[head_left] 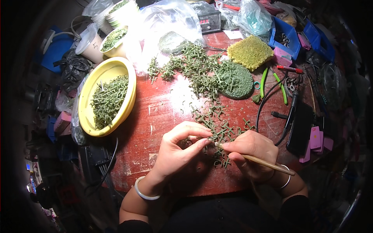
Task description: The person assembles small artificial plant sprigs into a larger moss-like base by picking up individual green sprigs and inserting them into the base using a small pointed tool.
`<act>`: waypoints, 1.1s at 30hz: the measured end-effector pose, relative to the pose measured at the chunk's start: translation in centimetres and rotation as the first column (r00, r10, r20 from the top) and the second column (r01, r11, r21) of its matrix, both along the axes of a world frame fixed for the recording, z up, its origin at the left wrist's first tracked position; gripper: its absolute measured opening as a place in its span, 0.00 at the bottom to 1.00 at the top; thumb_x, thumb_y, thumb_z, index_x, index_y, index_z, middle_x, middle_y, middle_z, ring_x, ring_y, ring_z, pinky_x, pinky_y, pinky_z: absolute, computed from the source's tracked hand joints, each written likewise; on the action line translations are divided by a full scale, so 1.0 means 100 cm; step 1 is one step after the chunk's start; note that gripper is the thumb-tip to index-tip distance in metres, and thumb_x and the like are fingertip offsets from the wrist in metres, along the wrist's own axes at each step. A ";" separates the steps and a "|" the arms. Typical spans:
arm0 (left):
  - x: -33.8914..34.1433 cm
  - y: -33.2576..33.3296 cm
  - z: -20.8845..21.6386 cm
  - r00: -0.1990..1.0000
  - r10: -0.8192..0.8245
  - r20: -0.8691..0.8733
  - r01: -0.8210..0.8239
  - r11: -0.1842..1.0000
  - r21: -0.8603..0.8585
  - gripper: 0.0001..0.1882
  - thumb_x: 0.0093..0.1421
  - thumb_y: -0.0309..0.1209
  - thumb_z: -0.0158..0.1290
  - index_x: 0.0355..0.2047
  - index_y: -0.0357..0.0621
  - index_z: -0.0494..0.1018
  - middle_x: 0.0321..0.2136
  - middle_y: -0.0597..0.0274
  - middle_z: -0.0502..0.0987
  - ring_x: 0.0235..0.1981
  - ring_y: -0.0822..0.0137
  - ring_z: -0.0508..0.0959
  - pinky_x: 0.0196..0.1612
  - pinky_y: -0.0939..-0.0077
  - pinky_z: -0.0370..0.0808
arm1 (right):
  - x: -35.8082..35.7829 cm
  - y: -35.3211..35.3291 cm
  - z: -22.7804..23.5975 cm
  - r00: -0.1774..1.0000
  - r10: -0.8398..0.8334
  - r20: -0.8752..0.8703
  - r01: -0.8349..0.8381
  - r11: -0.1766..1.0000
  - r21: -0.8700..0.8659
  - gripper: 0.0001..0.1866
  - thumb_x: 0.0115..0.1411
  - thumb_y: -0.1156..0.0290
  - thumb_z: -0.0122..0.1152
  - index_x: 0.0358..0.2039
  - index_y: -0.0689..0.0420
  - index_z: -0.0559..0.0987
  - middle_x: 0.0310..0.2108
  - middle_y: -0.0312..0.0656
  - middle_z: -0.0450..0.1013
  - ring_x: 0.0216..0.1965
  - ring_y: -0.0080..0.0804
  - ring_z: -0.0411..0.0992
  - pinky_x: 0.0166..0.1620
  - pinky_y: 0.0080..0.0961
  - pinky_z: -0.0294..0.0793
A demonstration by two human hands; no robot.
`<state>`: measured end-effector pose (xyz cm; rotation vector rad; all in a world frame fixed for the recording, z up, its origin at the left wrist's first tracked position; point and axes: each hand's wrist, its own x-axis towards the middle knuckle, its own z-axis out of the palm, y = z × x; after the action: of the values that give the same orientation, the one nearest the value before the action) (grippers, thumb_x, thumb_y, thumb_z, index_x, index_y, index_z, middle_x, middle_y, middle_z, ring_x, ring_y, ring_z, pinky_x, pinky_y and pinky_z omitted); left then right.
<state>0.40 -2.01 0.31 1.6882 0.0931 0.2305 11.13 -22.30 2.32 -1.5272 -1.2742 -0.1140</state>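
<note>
Scuffed red tabletop [147,112] fills the centre; at left, a round yellow basin [112,67]; top centre, a crinkled clear bag [175,19] behind knobbly green pieces [194,64]. Lower centre, the right hand [254,149] grips a slender wooden-handled tool [268,164], the left hand [175,150] pinches a small green piece [211,138].

Two hands [182,145], two bangles [143,195], one brown stick [268,164]; one yellow block [250,53]
</note>
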 end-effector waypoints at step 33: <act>-0.001 -0.005 0.004 0.996 0.089 0.004 -0.088 0.983 0.158 0.09 0.59 0.20 0.63 0.39 0.43 0.83 0.35 0.65 0.78 0.33 0.78 0.74 0.35 0.83 0.71 | -0.001 -0.003 -0.002 0.998 -0.065 0.024 0.066 0.997 -0.034 0.08 0.63 0.74 0.68 0.39 0.65 0.82 0.29 0.45 0.79 0.25 0.39 0.76 0.29 0.30 0.75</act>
<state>0.35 -2.50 0.76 1.8445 0.1563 0.3083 11.05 -22.55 2.14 -1.6022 -1.2502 -0.1529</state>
